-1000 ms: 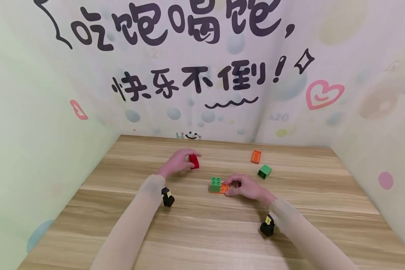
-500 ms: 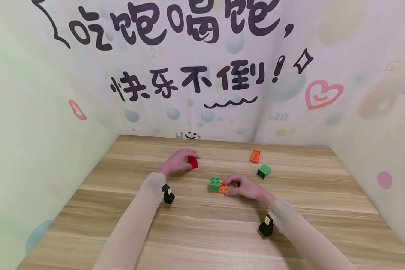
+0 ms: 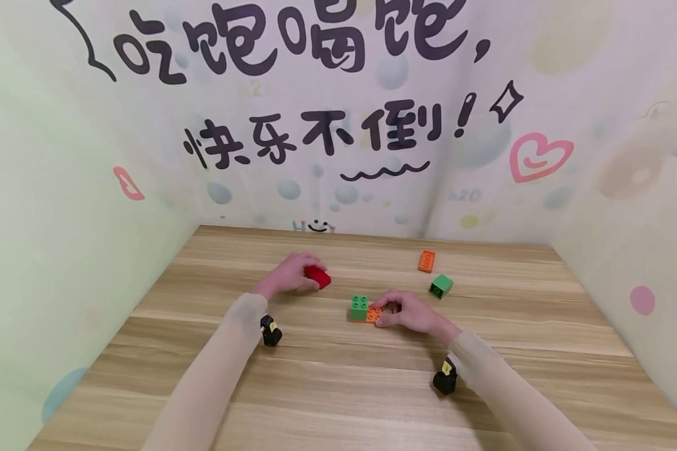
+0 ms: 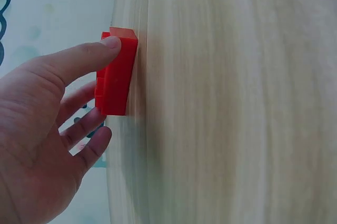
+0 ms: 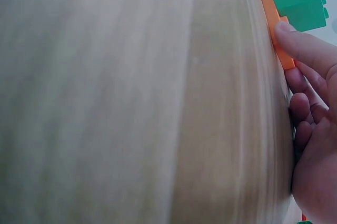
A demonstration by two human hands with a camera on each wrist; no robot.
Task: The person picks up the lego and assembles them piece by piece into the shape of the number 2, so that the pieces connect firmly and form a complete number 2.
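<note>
1. The left hand [image 3: 290,275] pinches a red brick [image 3: 318,276] between thumb and fingers [image 4: 95,53], near the table's [image 3: 338,388] far edge, apparently to lift it.
2. The right hand [image 3: 414,312] clamps a flat orange plate [image 3: 374,314] mid-table, seemingly steadying it; a studded green block [image 3: 360,306] sits on it.
3. All pieces are glossy plastic; the table is wood-grain.

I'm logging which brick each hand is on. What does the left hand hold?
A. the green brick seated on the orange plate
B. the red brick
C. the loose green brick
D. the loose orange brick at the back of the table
B: the left hand has thumb and fingers round the red brick, plain in the left wrist view, while the right hand grips the orange plate.
</note>
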